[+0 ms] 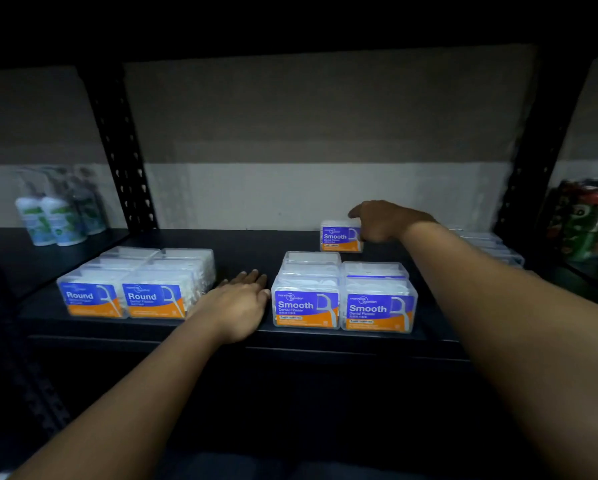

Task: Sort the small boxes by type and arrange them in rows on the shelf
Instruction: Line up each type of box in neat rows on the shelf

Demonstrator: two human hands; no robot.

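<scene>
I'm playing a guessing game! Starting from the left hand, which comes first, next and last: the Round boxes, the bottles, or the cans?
1. Round boxes: right beside the left hand, on its left.
2. Bottles: far left, next bay.
3. Cans: far right, past the shelf post.

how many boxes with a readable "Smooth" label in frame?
3. Two Smooth boxes side by side at the shelf's front edge, one Smooth box farther back held by the right hand. Unlabelled boxes behind may match.
</scene>
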